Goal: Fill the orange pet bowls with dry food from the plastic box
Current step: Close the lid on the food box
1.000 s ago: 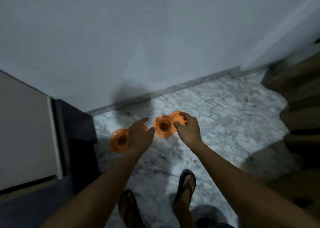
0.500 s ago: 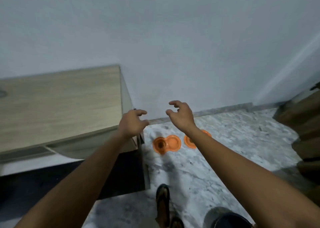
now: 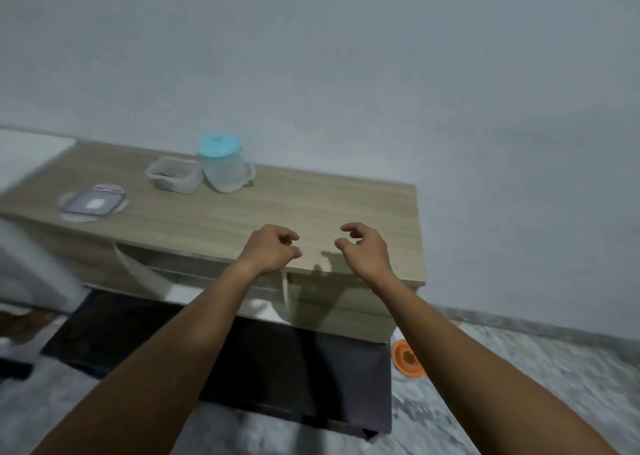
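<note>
An open plastic box with dry food inside stands on the wooden cabinet top, at its far left part. Its lid lies flat further left. My left hand and my right hand hover over the cabinet's front edge, fingers loosely curled, holding nothing. One orange pet bowl with dark food in it shows on the marble floor to the right of the cabinet, partly hidden behind my right forearm. The other bowls are out of sight.
A clear jug with a turquoise lid stands right beside the box. The cabinet has a dark lower front. A plain wall rises behind it. Marble floor stretches to the right.
My view has swung up and left from the bowls on the floor to the cabinet top. Both hands let go of the bowls and rose over the cabinet's front edge.
</note>
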